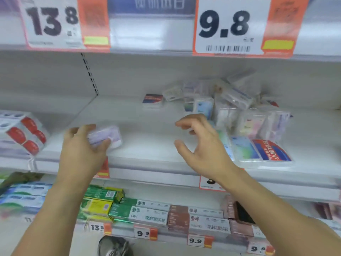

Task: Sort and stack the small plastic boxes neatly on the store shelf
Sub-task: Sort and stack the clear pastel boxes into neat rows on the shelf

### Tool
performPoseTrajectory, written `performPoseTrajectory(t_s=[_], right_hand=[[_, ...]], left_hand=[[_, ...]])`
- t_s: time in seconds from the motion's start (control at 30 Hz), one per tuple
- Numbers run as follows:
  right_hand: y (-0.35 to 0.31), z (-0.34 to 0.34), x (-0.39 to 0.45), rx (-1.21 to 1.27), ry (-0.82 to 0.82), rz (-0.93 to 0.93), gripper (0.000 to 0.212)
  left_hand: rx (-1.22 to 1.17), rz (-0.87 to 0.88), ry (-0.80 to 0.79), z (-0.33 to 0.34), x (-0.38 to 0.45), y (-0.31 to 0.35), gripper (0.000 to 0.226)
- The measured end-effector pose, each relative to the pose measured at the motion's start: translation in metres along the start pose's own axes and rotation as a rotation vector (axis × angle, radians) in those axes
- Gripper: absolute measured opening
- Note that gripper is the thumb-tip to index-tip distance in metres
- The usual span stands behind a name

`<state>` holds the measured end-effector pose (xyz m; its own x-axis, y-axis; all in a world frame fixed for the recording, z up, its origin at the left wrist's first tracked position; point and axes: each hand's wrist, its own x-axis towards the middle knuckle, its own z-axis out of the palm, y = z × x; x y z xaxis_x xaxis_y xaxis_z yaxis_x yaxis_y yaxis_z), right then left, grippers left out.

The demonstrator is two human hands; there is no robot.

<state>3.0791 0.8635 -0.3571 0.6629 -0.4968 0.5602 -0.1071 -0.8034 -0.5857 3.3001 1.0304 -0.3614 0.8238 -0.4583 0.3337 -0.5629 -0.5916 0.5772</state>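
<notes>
Head view: your left hand (83,146) is gripping a small clear purple-labelled plastic box (106,136) over the white metal store shelf (147,145), while your right hand (201,143), fingers spread wide, is reaching beside the jumbled pile of clear plastic boxes (230,104).

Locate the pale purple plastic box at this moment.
In the head view, the pale purple box is gripped in the left hand, left of centre above the bare middle shelf, well apart from the jumbled box pile on the right.
</notes>
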Motion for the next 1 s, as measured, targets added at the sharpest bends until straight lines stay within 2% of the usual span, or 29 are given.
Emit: performPoseTrajectory(t_s=[0.27,0.43,0.5,0.6,0.63,0.7,0.77,0.9,1.0], right_hand=[[0.013,-0.039,0.009,-0.151,0.170,0.093,0.031],[0.025,-0.048,0.040,-0.315,0.108,0.114,0.030],[0.030,-0.043,0.070,-0.390,0.065,0.091,0.031],[0.042,-0.033,0.121,-0.668,0.005,0.029,0.047],[0.048,-0.031,0.136,-0.749,-0.097,0.107,0.056],[0.064,-0.031,0.164,-0.842,-0.353,0.328,0.075],[0.080,-0.032,0.181,-0.862,-0.467,0.395,0.074],[0.099,-0.033,0.192,-0.755,-0.302,0.249,0.042],[0.089,-0.037,0.181,-0.589,-0.249,0.156,0.036]], left_hand=[[0.210,-0.064,0.190,0.024,0.029,0.001,0.071],[0.298,-0.186,0.203,0.030,0.035,0.014,0.089],[0.262,-0.128,0.266,0.030,0.034,0.025,0.084],[0.103,0.146,0.360,0.036,0.034,0.051,0.057],[-0.009,0.237,0.332,0.043,0.034,0.063,0.046],[-0.227,0.318,0.179,0.061,0.033,0.083,0.026],[-0.290,0.303,-0.001,0.080,0.031,0.096,0.018],[-0.369,0.183,-0.249,0.101,0.039,0.108,0.028],[-0.571,0.132,-0.259,0.106,0.042,0.122,0.046]])
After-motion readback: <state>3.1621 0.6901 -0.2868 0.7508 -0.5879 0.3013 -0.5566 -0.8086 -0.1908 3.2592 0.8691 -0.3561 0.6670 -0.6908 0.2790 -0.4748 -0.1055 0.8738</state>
